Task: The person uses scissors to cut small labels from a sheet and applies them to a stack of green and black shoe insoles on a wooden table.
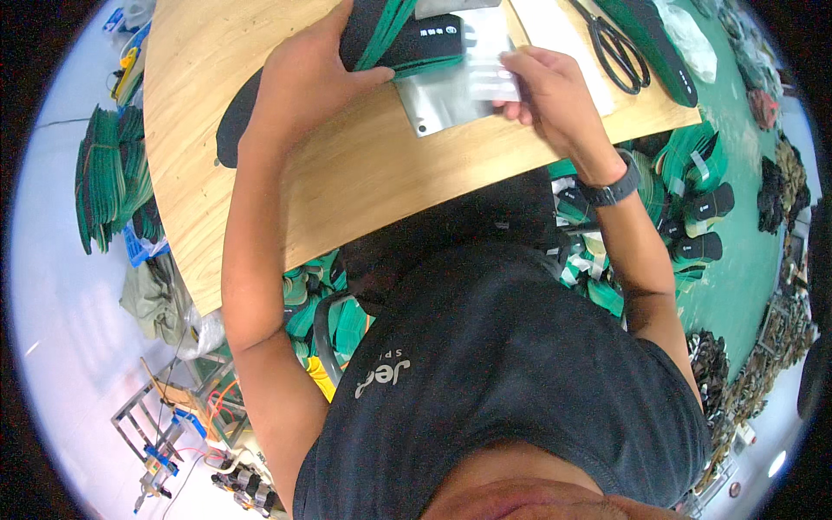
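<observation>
Against the left hand (303, 74), whose closure I cannot tell, the black-and-green insoles (422, 48) lie already stacked, while the right hand (555, 87) pinches a blurred translucent sheet (494, 84), apparently not yet set down.

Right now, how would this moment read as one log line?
left hand: at black-and-green insoles | right hand: pinching translucent sheet | nearby: black scissors, wooden table

White characters and a round emblem are printed on the black insole (425, 43) between the left hand (316, 69) and right hand (555, 91). Marks too small to be read are borne by the green-edged insole (666, 62) right of the right hand. Pale lettering is carried below both hands, on the black shirt (520, 373).
</observation>
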`<state>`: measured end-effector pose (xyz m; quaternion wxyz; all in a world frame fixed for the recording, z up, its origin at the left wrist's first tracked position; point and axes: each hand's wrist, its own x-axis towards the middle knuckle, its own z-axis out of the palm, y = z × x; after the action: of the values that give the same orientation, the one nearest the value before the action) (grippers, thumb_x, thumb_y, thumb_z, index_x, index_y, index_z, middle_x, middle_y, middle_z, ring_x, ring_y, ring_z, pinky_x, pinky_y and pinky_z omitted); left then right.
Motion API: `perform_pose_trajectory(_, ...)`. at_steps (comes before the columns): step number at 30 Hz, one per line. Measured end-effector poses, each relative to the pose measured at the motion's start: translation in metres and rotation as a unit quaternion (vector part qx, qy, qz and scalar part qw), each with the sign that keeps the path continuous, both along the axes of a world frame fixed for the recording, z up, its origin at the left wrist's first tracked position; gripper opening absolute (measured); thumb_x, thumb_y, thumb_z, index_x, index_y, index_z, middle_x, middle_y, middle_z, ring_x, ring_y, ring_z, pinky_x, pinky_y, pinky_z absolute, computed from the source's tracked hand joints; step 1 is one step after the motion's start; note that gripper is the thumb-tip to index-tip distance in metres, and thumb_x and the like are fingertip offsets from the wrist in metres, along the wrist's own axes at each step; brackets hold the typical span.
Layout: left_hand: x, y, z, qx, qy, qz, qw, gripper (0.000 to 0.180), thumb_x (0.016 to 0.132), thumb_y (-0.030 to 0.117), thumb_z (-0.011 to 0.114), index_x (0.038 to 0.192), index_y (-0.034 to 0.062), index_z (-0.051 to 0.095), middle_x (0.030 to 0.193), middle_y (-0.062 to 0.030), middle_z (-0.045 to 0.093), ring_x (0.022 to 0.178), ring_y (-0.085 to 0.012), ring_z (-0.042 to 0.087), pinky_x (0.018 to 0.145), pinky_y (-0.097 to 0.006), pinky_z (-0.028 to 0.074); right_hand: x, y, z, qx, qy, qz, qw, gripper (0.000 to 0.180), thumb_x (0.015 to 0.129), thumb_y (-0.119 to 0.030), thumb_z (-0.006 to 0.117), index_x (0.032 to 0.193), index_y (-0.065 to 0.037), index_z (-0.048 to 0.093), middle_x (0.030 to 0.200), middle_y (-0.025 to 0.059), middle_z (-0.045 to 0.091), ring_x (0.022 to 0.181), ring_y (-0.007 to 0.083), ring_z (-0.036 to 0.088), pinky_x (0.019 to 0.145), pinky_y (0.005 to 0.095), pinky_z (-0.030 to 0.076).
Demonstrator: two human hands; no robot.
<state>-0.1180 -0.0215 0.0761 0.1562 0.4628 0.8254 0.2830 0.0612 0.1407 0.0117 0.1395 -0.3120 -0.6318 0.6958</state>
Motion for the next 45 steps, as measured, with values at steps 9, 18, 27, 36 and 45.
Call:
perform_pose_trajectory(9,-0.041,-0.018,-0.037,0.218,-0.055,0.074,0.972,0.024,0.072,0.017,0.066,0.087,-0.0009,0.064,0.074,-0.0049,0.063,0.068,-0.0116,0.056,0.066,-0.029,0.048,-0.02,0.006,0.005,-0.015,-0.02,0.111,0.993,0.024,0.094,-0.023,0.057,0.081,-0.002,0.06,0.064,0.0058,0.063,0.044,0.0077,0.055,0.036,0.0167,0.039)
perform_pose_trajectory(18,-0.053,-0.026,-0.041,0.293,-0.126,0.107,0.942,0.023,0.073,0.017,0.066,0.086,-0.0012,0.065,0.079,-0.0043,0.065,0.072,-0.0119,0.057,0.069,-0.029,0.048,-0.024,-0.001,0.002,0.035,-0.031,0.117,0.992,0.033,0.093,-0.025,0.059,0.066,-0.007,0.056,0.056,0.0059,0.062,0.041,0.0071,0.055,0.034,0.0169,0.037)
perform_pose_trajectory(27,-0.062,-0.027,-0.049,0.312,-0.127,0.127,0.933,0.027,0.073,0.019,0.066,0.09,-0.002,0.065,0.082,-0.0056,0.065,0.076,-0.0136,0.058,0.072,-0.029,0.047,-0.024,0.0,0.001,0.041,-0.039,0.12,0.991,0.034,0.093,-0.027,0.059,0.065,-0.007,0.056,0.056,0.0051,0.061,0.04,0.0064,0.053,0.033,0.0172,0.036)
perform_pose_trajectory(36,-0.05,-0.028,-0.045,0.296,-0.129,0.135,0.937,0.023,0.072,0.016,0.067,0.088,-0.0014,0.064,0.08,-0.0047,0.064,0.075,-0.0122,0.057,0.071,-0.029,0.047,-0.026,-0.006,0.005,0.017,-0.064,0.103,0.992,0.036,0.093,-0.029,0.059,0.065,-0.007,0.056,0.055,0.0051,0.061,0.038,0.0062,0.051,0.033,0.0177,0.034)
perform_pose_trajectory(45,-0.045,-0.024,-0.045,0.306,-0.13,0.107,0.937,0.019,0.073,0.015,0.067,0.083,-0.0003,0.062,0.075,-0.0015,0.062,0.068,-0.0095,0.054,0.067,-0.027,0.047,-0.023,-0.009,0.004,0.011,-0.046,0.079,0.996,0.034,0.093,-0.03,0.059,0.068,-0.006,0.059,0.055,0.0051,0.061,0.038,0.0066,0.051,0.033,0.0178,0.034)
